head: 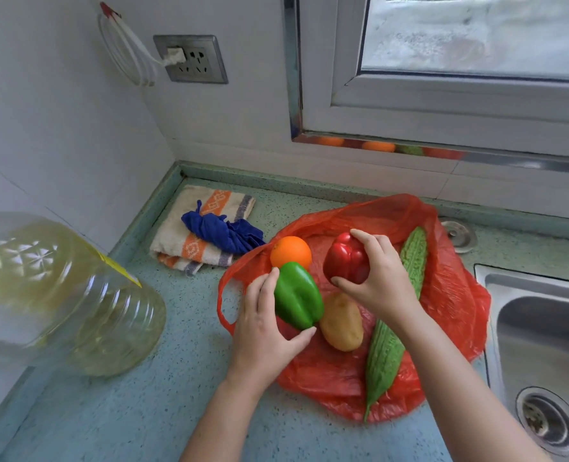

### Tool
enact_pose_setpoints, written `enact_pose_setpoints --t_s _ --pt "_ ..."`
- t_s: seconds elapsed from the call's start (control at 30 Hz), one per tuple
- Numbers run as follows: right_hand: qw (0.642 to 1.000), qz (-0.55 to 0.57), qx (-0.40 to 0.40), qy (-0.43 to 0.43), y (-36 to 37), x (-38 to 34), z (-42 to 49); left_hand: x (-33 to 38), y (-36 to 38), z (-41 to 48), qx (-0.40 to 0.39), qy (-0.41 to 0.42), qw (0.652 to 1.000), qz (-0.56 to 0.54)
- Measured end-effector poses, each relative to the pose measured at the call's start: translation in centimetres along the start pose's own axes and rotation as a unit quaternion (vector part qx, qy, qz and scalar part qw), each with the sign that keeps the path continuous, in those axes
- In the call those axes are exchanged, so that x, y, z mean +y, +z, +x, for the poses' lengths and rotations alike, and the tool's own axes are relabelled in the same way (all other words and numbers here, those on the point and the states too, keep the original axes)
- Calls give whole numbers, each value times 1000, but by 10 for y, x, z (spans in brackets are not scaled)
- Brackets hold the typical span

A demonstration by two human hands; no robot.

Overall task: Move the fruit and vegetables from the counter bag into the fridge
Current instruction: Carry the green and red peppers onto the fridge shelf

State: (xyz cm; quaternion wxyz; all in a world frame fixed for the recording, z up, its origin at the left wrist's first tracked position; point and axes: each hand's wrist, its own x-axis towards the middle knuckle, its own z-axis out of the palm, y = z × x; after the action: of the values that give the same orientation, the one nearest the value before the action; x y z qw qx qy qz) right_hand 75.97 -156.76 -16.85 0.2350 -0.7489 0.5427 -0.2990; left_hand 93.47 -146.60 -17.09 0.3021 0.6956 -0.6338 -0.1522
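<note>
Clasping green pepper (298,295) in left hand (263,328), red pepper (346,258) in right hand (383,278), over bag (449,295). Lift straight up, clearing orange (291,250) at green pepper's twelve o'clock; keep firm curled grips.

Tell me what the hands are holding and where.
The left hand grips the green pepper by its left side, thumb under its near end. The right hand grips the red pepper by its right side, fingers over the top, thumb below.

On the desk (183,378), the left hand (263,331) grips a green pepper (297,296) and the right hand (381,278) grips a red pepper (344,258) over the open red bag (449,295). An orange (291,251), a potato (341,323) and a bitter gourd (389,348) lie on the bag.
</note>
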Motion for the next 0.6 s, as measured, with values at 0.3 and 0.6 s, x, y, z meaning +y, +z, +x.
enact_pose_setpoints --t_s 0.3,0.6 --pt "997 4 64 40 -44 -35 -57 23 -29 -13 6 50 994 -102" --pt "975 -14 183 128 -76 -71 -137 42 -45 -28 -96 125 963 -218"
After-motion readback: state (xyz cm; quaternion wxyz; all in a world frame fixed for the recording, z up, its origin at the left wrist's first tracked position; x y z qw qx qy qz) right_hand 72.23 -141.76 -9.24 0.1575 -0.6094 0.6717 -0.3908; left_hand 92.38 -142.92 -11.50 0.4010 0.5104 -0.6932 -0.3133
